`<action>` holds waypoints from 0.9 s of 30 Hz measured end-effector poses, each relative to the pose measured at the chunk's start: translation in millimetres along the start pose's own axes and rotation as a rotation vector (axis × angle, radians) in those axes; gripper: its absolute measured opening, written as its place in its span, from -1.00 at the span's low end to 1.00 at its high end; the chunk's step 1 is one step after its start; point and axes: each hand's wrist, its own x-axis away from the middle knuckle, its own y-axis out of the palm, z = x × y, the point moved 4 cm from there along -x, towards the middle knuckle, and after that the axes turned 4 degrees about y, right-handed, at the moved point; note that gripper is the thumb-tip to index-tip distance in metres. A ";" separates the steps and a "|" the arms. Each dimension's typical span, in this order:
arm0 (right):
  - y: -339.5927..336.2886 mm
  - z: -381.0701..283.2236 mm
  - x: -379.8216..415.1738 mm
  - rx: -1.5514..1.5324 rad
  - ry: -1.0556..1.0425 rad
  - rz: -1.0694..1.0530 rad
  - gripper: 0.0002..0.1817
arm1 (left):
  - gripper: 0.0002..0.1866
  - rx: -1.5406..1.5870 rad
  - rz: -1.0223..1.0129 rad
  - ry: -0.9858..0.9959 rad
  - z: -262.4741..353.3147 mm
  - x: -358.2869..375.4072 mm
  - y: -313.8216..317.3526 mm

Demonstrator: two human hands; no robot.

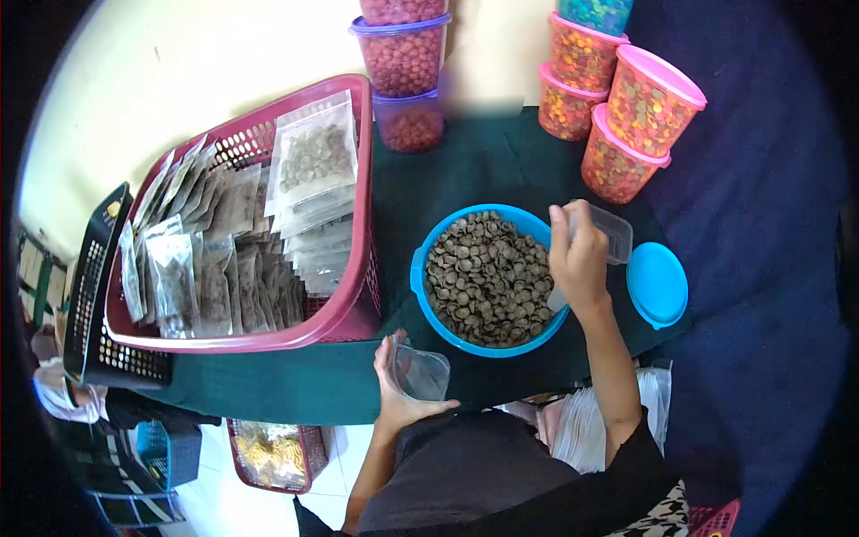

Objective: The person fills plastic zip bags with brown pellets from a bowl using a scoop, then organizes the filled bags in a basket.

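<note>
A blue round tub (418, 273) holds many small grey-brown round pieces (488, 277). My right hand (580, 255) is closed at the tub's right rim, round a clear plastic scoop or cup (558, 297) whose edge dips inside the rim. Below the tub, my left hand (402, 394) holds a clear bag (421, 373) upright with its mouth spread; no pieces show in it. To the left, a maroon basket (358, 224) is packed with filled clear packets (315, 161).
Stacked tubs of red pieces (400, 63) and pink-lidded tubs (640, 107) stand at the back. Right of the blue tub lie a clear container (616, 234) and blue lid (657, 285). A black basket (88, 295) is far left; flat bags (582, 430) lie below right.
</note>
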 end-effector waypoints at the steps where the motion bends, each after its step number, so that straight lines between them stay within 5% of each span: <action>1: -5.7 0.5 2.5 -0.024 0.022 0.056 -0.85 | 0.35 0.015 -0.015 0.026 0.1 -1.2 1.8; 9: -24.6 0.7 23.7 0.000 0.005 0.365 -0.87 | 0.35 -0.054 -0.122 0.071 -18.1 -6.1 0.0; 14: 13.8 -15.8 2.5 0.278 0.168 -0.108 -0.72 | 0.34 -0.032 -0.197 0.083 -13.2 -9.3 -0.5; 18: 30.1 -12.6 10.4 0.351 0.197 -0.163 -0.71 | 0.34 0.027 -0.213 0.070 -14.1 -12.2 2.0; 21: 19.4 -8.0 20.3 0.269 0.206 -0.029 -0.74 | 0.34 0.048 -0.237 0.067 -16.8 -13.5 1.1; 25: -19.0 -5.8 49.6 -0.018 0.196 0.486 -0.87 | 0.33 0.081 -0.247 0.048 -18.5 -15.4 0.1; 27: -16.4 4.4 68.1 -0.075 0.243 0.498 -0.88 | 0.33 0.060 -0.252 0.087 -20.0 -16.1 0.7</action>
